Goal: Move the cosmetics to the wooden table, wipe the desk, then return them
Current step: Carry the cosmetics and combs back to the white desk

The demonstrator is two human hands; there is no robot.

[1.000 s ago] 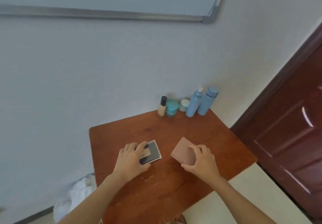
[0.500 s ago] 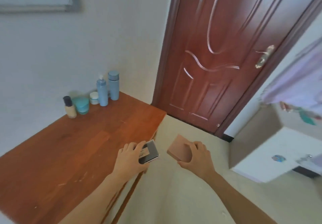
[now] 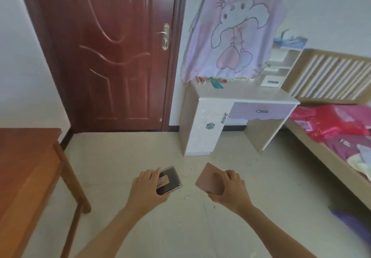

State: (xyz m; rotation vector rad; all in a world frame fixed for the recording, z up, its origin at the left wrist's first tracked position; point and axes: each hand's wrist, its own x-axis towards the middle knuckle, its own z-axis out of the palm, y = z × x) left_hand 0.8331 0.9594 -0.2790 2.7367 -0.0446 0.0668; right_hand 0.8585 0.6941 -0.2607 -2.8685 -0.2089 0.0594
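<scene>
My left hand [image 3: 147, 191] grips a flat black compact [image 3: 170, 180] with a small tan label, held over the floor. My right hand [image 3: 230, 189] grips a flat pink square case [image 3: 209, 180], tilted, thumb beneath it. Both are carried in mid-air between the wooden table [image 3: 24, 169] at the left edge and the white desk [image 3: 236, 95] with a lilac drawer ahead on the right. The bottles and jars on the wooden table are out of view.
A dark red door [image 3: 108, 53] stands shut ahead. A lilac cloth with a cartoon drawing [image 3: 234, 31] hangs above the desk, small items lying under it. A bed [image 3: 337, 129] with red bedding lies at the right. Pale floor spreads between the furniture.
The two cases have been lifted off the wooden table and carried away from it. My view has swung right, from the table and wall to the door, the white desk and the bed.
</scene>
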